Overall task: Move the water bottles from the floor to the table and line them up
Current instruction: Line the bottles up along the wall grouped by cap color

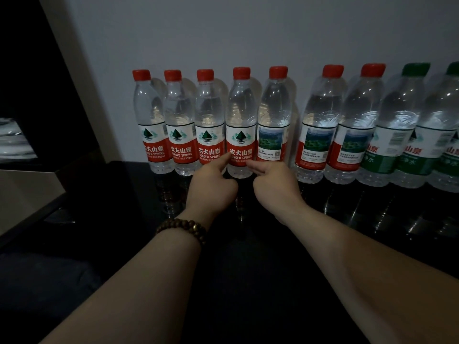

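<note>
Neither left hand (213, 188) nor right hand (275, 186) holds anything, forefingers (223, 161) just nudging one red-capped bottle (240, 125) in the row (320, 125) on the table (372, 219) against the wall (248, 33); I judge lining-up nearly done.

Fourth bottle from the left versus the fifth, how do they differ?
The fourth bottle shows its red logo side; the fifth bottle shows a landscape picture. The left hand touches the fourth bottle's label, not the fifth bottle's. Both stand upright with red caps.
</note>
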Tool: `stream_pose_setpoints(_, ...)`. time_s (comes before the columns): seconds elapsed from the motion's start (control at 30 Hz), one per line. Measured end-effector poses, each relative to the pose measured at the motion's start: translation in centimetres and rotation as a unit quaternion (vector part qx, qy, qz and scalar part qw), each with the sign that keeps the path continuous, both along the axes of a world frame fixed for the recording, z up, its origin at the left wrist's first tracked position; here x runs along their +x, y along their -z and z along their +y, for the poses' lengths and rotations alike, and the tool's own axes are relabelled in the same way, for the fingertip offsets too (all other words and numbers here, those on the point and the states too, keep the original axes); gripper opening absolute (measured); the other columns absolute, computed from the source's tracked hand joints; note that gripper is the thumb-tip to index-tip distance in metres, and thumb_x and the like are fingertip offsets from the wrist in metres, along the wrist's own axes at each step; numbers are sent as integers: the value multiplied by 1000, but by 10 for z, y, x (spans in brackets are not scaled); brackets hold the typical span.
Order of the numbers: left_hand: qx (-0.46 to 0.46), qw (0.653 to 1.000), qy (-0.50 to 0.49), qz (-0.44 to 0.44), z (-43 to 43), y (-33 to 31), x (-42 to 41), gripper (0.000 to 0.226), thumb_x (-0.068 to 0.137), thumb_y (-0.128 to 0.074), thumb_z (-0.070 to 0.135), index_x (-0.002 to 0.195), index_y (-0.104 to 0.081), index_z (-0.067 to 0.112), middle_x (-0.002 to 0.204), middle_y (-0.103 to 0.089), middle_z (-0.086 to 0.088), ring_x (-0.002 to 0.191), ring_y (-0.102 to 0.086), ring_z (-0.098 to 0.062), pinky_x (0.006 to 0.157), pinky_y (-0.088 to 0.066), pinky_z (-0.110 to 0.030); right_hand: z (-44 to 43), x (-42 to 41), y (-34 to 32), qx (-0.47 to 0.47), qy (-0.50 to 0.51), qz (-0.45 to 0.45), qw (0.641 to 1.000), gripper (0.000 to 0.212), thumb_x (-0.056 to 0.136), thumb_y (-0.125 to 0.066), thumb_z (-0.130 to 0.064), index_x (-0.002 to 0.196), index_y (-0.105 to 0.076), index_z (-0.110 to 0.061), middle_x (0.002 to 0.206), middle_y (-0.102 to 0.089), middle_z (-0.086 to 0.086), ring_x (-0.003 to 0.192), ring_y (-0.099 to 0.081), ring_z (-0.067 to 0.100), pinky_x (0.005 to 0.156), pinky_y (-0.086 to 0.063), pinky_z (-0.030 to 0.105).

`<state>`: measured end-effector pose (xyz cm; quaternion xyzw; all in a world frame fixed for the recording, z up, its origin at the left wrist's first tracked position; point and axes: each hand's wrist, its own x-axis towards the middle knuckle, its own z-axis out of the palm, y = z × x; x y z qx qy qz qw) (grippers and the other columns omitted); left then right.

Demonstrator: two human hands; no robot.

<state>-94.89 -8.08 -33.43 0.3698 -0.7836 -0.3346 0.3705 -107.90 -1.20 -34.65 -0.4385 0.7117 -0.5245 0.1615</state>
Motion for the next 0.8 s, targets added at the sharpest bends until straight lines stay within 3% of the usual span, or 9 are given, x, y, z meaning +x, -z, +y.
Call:
stream_pose_setpoints(0.13,-7,1000,0,1,0,0,0,77,80,-60,3,151,-48,30,146,-57,8,118,-49,1,78,-34,-2,0,1,-1,1,0,0,1000,74,67,-45,-11,138,-63,-24,139,-65,-4,133,-56,15,112,-45,39)
stream_pose_setpoints(0.23,-7,998,-48,31,1,-1,0,60,83,-62,7,139,-61,26,135,-65,8,121,-58,-8,91,-46,-19,-1,-1,-1,-4,16,-4,1000,73,68,-45,-12,139,-62,-19,140,-64,-1,133,-56,17,113,-45,42)
stream_pose_setpoints(0.33,12,987,-149,53,-3,-2,0,33,85,-62,13,115,-71,25,104,-70,14,99,-64,-5,71,-47,-17,0,-1,0,-2,19,0,1000,75,68,-45,-14,142,-59,-19,142,-62,-2,133,-55,17,112,-46,40)
stream_pose_setpoints(0.4,25,982,-176,65,-6,0,0,24,85,-63,12,104,-69,25,92,-65,15,88,-62,-3,66,-46,-19,1,0,0,2,13,1,1000,79,66,-46,-13,145,-55,-23,145,-60,-4,135,-54,18,107,-51,42)
stream_pose_setpoints(0.47,36,980,-186,64,-8,1,0,26,83,-64,11,106,-65,23,94,-63,12,85,-59,-4,64,-47,-21,0,0,-1,15,10,1,1000,85,64,-45,-13,148,-50,-26,149,-55,-6,137,-51,18,103,-54,46)
stream_pose_setpoints(0.53,44,975,-205,73,-9,1,0,32,82,-66,11,111,-60,23,103,-63,8,89,-59,-8,65,-47,-22,0,0,-1,25,6,11,1000,87,64,-46,-13,150,-47,-26,152,-53,-5,140,-49,18,110,-49,44)
stream_pose_setpoints(0.63,54,969,-223,90,-11,0,1,45,81,-70,13,122,-55,23,117,-59,5,103,-60,-15,77,-53,-29,-1,0,-1,35,3,33,999,86,68,-47,-12,152,-45,-27,153,-51,-4,142,-47,18,115,-43,43)
stream_pose_setpoints(0.7,57,973,-208,84,-11,1,0,51,81,-69,12,129,-53,23,116,-57,8,105,-59,-15,76,-53,-29,-1,0,-1,40,3,40,998,86,68,-47,-11,153,-44,-27,154,-51,-4,142,-46,19,115,-43,43)
stream_pose_setpoints(0.8,59,977,-194,66,-10,0,-1,59,81,-67,9,137,-51,22,128,-59,4,107,-58,-15,87,-57,-38,-1,-1,-1,50,-2,42,998,88,67,-46,-10,154,-42,-28,155,-49,-4,143,-45,20,116,-42,44)
